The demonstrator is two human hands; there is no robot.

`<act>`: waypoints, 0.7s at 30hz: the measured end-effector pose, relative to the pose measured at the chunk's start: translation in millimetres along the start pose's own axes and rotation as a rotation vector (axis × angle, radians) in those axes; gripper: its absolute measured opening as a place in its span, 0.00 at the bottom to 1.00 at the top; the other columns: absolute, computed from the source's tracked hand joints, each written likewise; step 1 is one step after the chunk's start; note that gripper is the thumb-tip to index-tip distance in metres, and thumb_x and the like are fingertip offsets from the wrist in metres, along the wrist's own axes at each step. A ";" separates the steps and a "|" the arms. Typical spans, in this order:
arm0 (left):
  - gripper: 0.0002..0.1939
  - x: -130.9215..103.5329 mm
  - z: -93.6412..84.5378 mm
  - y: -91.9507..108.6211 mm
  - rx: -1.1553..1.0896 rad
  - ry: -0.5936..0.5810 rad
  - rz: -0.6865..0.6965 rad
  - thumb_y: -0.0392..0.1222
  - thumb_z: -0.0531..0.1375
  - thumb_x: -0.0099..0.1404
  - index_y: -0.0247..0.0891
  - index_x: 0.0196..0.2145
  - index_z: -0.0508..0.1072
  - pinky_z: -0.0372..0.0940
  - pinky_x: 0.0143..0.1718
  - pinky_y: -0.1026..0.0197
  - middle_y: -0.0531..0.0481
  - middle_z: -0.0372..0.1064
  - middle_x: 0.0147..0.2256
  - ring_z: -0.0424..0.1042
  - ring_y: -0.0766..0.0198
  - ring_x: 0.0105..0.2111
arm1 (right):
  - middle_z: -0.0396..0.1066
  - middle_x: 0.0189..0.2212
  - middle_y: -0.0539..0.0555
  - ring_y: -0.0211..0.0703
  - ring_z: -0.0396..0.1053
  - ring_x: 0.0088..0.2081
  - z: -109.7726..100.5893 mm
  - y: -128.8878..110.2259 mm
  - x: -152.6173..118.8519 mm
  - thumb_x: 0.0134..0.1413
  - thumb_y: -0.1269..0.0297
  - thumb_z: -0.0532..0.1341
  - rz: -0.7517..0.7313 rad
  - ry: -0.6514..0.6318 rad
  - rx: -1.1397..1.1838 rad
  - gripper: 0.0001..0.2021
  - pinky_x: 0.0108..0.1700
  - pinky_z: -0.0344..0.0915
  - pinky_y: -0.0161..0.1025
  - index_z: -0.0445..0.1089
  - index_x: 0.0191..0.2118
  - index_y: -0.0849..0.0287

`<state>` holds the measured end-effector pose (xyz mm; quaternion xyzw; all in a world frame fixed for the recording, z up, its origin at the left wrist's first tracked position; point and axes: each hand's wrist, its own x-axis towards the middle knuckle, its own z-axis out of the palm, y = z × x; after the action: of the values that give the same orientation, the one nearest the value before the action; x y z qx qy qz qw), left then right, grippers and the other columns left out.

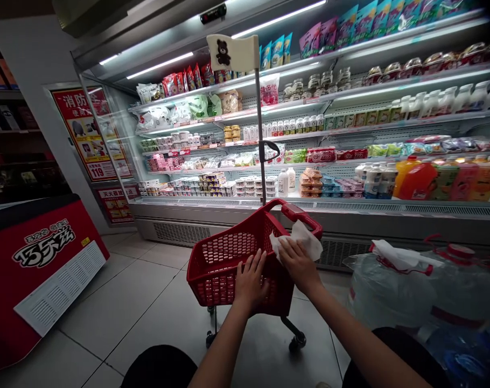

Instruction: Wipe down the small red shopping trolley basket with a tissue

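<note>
A small red shopping cart point(224, 285) stands in front of me on dark wheels, with a pole rising from it that bears a cream flag point(243, 54) with a bear print. My left hand point(251, 277) rests on the near side of the basket, its fingers spread and nothing held. My right hand point(296, 261) has its fingers pressed on a white cloth or tissue point(309, 242), which lies against the handle end of the basket, just below the red handle point(299, 213).
A refrigerated shelf unit point(237, 205) full of packaged goods runs behind the cart. At the left is a red freezer point(75, 231). Large water bottles point(394, 285) in plastic stand close on the right. My knees show at the bottom edge.
</note>
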<state>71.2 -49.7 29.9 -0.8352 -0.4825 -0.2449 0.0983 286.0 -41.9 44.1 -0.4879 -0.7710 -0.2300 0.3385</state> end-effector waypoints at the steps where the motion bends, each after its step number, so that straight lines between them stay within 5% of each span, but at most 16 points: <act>1: 0.46 -1.8 -0.2 -3.8 0.004 -0.001 0.011 0.39 0.59 0.64 0.45 0.76 0.45 0.54 0.68 0.38 0.44 0.53 0.72 0.57 0.49 0.69 | 0.63 0.69 0.54 0.54 0.56 0.71 0.1 -2.6 -1.9 0.73 0.67 0.50 -0.031 -0.026 0.017 0.22 0.71 0.54 0.62 0.67 0.66 0.51; 5: 0.42 -15.3 -1.6 -24.3 0.043 0.021 0.012 0.35 0.58 0.65 0.44 0.74 0.50 0.57 0.68 0.45 0.43 0.54 0.72 0.58 0.52 0.69 | 0.65 0.68 0.49 0.48 0.60 0.69 -12.2 25.2 -10.0 0.74 0.65 0.47 -0.113 -0.115 0.071 0.24 0.71 0.57 0.58 0.62 0.69 0.46; 11: 0.43 -29.0 0.8 -20.4 0.108 0.036 -0.046 0.38 0.62 0.65 0.56 0.73 0.52 0.53 0.67 0.32 0.46 0.58 0.70 0.59 0.41 0.67 | 0.68 0.65 0.59 0.55 0.61 0.68 -28.4 74.5 -14.6 0.75 0.63 0.46 0.132 0.063 -0.040 0.23 0.72 0.53 0.61 0.66 0.67 0.59; 17: 0.46 -20.9 9.1 16.6 0.092 -0.041 -0.069 0.40 0.61 0.64 0.51 0.75 0.47 0.57 0.64 0.32 0.45 0.51 0.73 0.60 0.39 0.66 | 0.70 0.64 0.57 0.50 0.63 0.67 11.4 8.0 -20.4 0.74 0.66 0.49 0.034 -0.007 -0.013 0.21 0.73 0.51 0.55 0.68 0.65 0.59; 21: 0.47 -21.6 9.5 12.1 0.037 -0.036 0.005 0.35 0.58 0.64 0.39 0.76 0.42 0.58 0.67 0.44 0.42 0.48 0.74 0.59 0.49 0.68 | 0.66 0.67 0.55 0.48 0.61 0.68 23.2 -12.5 -26.9 0.73 0.68 0.49 -0.106 -0.094 0.020 0.23 0.72 0.54 0.53 0.64 0.68 0.57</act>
<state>75.6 -68.5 11.8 -0.8386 -0.4867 -0.2207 0.1056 275.6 -47.3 8.3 -0.4534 -0.8130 -0.2167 0.2942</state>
